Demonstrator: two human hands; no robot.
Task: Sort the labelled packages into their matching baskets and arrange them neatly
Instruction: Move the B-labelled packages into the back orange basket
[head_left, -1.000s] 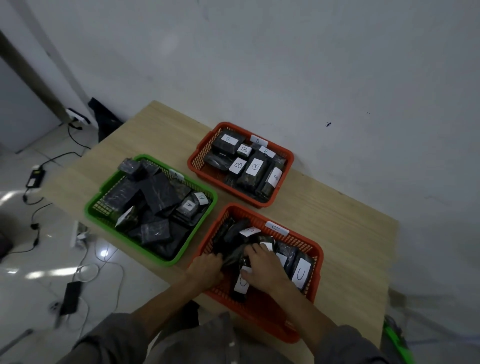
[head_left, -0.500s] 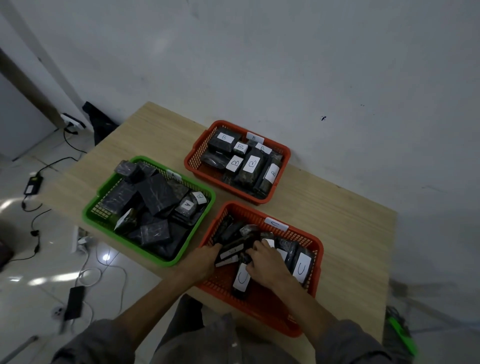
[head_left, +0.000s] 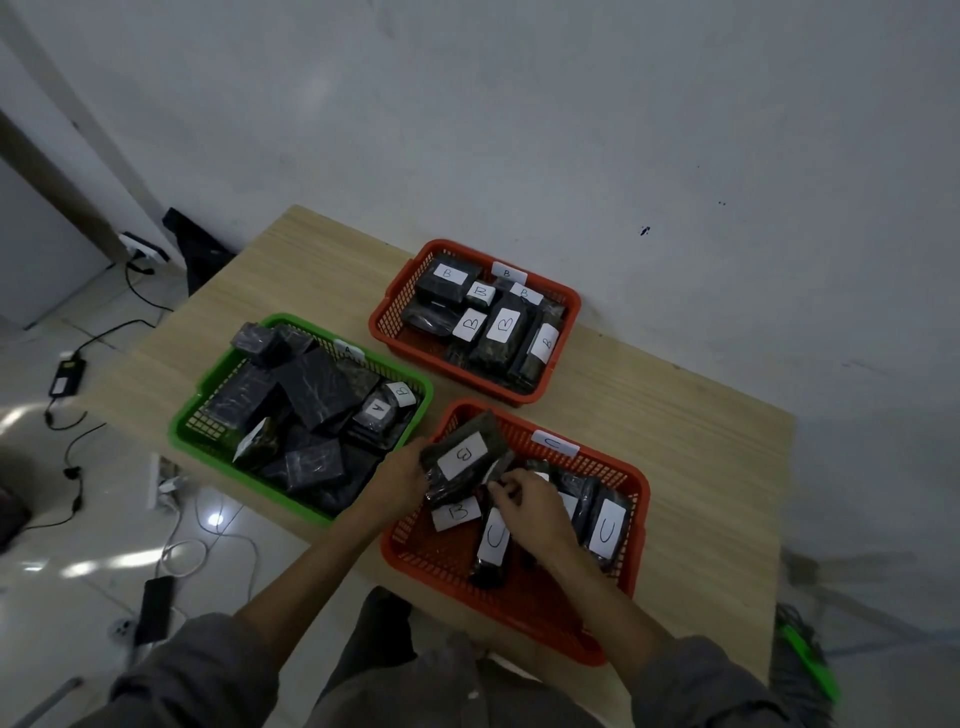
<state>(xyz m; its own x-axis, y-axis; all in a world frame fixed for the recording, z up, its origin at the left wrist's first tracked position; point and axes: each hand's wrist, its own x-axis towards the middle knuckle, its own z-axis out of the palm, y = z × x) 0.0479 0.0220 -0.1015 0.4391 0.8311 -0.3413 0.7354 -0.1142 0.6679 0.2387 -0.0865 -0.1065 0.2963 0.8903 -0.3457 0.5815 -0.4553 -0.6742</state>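
Observation:
Three baskets stand on the wooden table (head_left: 675, 441). The near orange basket (head_left: 519, 613) carries a C tag and holds dark wrapped packages. My left hand (head_left: 397, 480) grips a dark package labelled B (head_left: 462, 454) and lifts it over that basket's left side. My right hand (head_left: 530, 506) rests inside the basket, its fingers curled on the packages beneath; which one it pinches I cannot tell. Another B package (head_left: 456, 512) and C packages (head_left: 493, 538) lie near it. The far orange basket (head_left: 387, 325) holds B packages. The green basket (head_left: 192, 426), tagged A, holds dark packages.
A white wall rises right behind the table. On the tiled floor to the left lie cables, a power adapter (head_left: 66, 370), a power strip (head_left: 156, 480) and a dark phone-like device (head_left: 153, 608). Something green (head_left: 810, 660) sits low at the right.
My left hand has raised the B package out of the pile in the near orange basket. My right hand has stayed among the packages, shifting slightly.

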